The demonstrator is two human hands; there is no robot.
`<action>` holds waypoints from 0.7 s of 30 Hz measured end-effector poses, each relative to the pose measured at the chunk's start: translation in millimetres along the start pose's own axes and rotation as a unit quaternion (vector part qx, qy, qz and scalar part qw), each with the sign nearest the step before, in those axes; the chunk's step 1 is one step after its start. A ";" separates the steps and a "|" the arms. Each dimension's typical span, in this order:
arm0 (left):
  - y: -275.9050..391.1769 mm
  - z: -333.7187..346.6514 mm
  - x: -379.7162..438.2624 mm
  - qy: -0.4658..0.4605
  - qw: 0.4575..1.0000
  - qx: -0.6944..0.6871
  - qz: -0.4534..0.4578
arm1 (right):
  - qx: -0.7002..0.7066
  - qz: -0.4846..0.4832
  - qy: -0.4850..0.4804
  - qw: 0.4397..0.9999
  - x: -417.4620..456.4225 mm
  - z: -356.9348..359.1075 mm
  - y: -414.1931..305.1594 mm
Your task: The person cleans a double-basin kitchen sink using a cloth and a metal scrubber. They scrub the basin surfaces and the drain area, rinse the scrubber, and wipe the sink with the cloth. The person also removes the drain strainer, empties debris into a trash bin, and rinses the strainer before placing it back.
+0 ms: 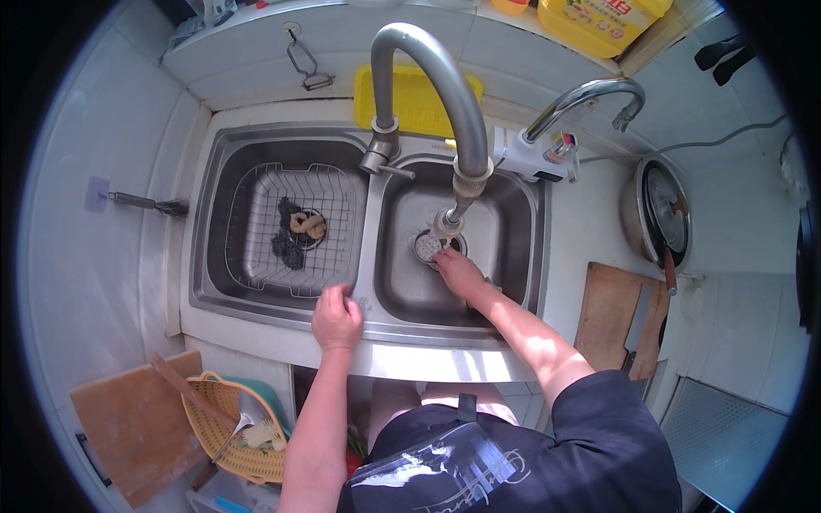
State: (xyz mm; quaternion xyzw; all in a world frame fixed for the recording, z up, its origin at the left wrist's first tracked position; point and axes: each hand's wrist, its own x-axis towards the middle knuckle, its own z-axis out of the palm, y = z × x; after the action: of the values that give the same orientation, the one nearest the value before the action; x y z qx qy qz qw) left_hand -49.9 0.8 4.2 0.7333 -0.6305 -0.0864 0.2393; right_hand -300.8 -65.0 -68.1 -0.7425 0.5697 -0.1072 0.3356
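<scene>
My right hand (pixel 459 272) reaches into the right basin (pixel 423 298) of a double stainless-steel sink. Its fingertips pinch the edge of a round, pale drain strainer (pixel 428 245) at the drain hole. The strainer looks tilted, with a dark gap beside it. Just above hangs the spray head (pixel 448 223) of the tall gooseneck faucet (pixel 428 40). My left hand (pixel 337 319) rests on the sink's front rim with its fingers curled and nothing visible in them. In the left basin (pixel 221 192), a wire rack (pixel 263 179) carries dark steel-wool scourers (pixel 288 250) and a tan twisted scrubber (pixel 308 226).
Behind the sink stand a yellow tray (pixel 417 96) and a white electric water-heater tap (pixel 535 157). Pans (pixel 657 211) and a cutting board (pixel 603 308) with a cleaver (pixel 637 320) lie right. A yellow basket (pixel 256 458) with utensils sits lower left. A wire brush (pixel 147 203) hangs left.
</scene>
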 end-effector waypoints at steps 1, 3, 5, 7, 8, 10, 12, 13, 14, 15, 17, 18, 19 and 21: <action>0.2 -0.1 0.2 0.000 1.000 0.001 0.000 | 0.002 -0.025 0.012 1.000 3.4 -2.9 -2.4; 2.4 0.1 1.4 -0.001 1.000 0.001 0.003 | 0.038 -0.001 0.140 0.989 12.2 5.1 10.7; 2.8 1.2 2.0 0.000 1.000 -0.006 0.006 | 0.202 0.122 0.201 0.951 19.1 7.3 22.0; 0.3 0.4 0.4 0.002 1.000 -0.005 0.002 | 0.470 0.326 0.171 0.802 22.7 -0.9 25.6; -0.5 -0.5 -0.2 0.001 1.000 -0.002 -0.001 | 0.569 0.397 0.183 0.696 22.4 -4.5 27.3; 1.8 -0.7 0.8 -0.001 1.000 -0.003 0.000 | 0.693 0.423 0.155 0.562 14.8 -6.1 49.6; 2.9 -0.2 1.2 -0.002 1.000 -0.003 0.000 | 0.751 0.441 0.142 0.470 11.6 -3.6 60.5; 2.8 0.3 1.1 -0.002 1.000 -0.001 0.000 | 0.751 0.436 0.131 0.478 11.7 -3.7 60.0; 2.6 1.0 1.3 -0.001 1.000 0.000 0.000 | 0.751 0.432 0.121 0.485 11.6 -4.1 59.8; 1.9 0.6 0.9 0.000 1.000 0.003 0.001 | 0.751 0.426 0.109 0.492 11.8 -5.5 55.2; 1.3 -0.6 -0.2 0.003 1.000 0.000 -0.004 | 0.738 0.427 0.107 0.512 13.4 -10.5 38.0; 2.0 -0.6 0.3 0.004 1.000 -0.004 -0.005 | 0.731 0.426 0.109 0.521 13.9 -12.7 33.2; 2.2 -0.4 0.5 0.003 1.000 -0.006 -0.005 | 0.731 0.425 0.109 0.523 14.3 -11.8 34.1; 2.4 0.4 0.6 0.002 1.000 -0.010 -0.005 | 0.731 0.423 0.106 0.525 15.5 -8.5 38.0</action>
State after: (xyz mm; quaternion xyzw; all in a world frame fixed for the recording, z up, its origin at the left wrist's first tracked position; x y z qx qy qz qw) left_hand -52.1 -0.1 5.1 0.7343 -0.6252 -0.0929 0.2474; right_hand -329.8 -87.1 -88.7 0.1073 0.5704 -0.4098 0.7037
